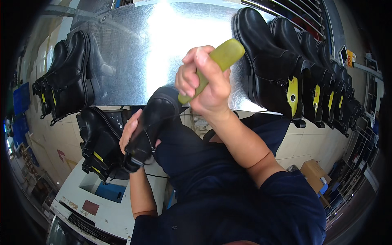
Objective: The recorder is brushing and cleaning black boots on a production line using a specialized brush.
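A black boot point(153, 118) is tilted over my lap, its toe end up by the near edge of the metal table. My left hand point(129, 130) is closed around the boot's shaft, with the fingers partly behind it. My right hand point(212, 83) grips a yellow-green bar point(229, 53) with rounded ends. The lower tip of that bar is beside the toe end of the boot; whether the two touch I cannot tell. What the bar is made of does not show.
A row of black boots point(261, 53) with yellow-green patches lines the right of the metal table point(126, 61). More boots point(75, 77) stand at its left edge. Others point(100, 134) rest lower left by a pale machine point(73, 179). A cardboard box point(314, 175) sits lower right.
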`<action>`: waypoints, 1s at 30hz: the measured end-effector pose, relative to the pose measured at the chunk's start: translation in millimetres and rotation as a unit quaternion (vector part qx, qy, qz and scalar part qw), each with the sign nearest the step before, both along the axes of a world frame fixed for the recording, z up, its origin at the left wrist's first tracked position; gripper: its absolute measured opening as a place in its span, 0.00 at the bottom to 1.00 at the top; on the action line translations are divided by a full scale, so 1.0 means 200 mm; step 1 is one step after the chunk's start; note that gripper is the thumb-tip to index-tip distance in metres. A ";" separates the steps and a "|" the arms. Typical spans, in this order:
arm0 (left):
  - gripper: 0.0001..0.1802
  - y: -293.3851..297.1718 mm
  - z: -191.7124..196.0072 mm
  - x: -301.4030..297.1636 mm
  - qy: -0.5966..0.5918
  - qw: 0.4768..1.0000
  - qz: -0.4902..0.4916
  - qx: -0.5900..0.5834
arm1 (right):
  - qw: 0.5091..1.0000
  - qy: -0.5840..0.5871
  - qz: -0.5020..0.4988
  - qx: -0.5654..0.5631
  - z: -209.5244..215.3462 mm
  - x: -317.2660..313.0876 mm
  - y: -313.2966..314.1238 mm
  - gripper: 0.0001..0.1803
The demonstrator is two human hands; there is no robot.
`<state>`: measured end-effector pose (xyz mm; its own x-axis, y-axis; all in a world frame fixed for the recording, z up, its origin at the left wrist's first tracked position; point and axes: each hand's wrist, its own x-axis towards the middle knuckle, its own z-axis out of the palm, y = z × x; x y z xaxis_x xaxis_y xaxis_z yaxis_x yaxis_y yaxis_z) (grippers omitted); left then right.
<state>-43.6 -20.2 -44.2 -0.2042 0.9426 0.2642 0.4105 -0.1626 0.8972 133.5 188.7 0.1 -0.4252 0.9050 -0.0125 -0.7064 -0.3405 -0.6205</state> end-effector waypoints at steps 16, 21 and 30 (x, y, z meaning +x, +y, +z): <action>0.45 -0.15 -0.13 -0.06 0.070 0.969 0.143 -0.188 | 0.993 0.095 -0.018 -0.063 0.04 0.00 0.07 0.13; 0.41 -0.12 -0.05 0.01 0.023 0.974 0.149 -0.168 | 0.994 0.079 -0.004 -0.082 0.09 -0.07 0.05 0.10; 0.29 0.39 0.28 0.40 0.131 0.953 0.272 -0.013 | 0.991 -0.095 -0.096 -0.022 0.03 -0.11 0.22 0.15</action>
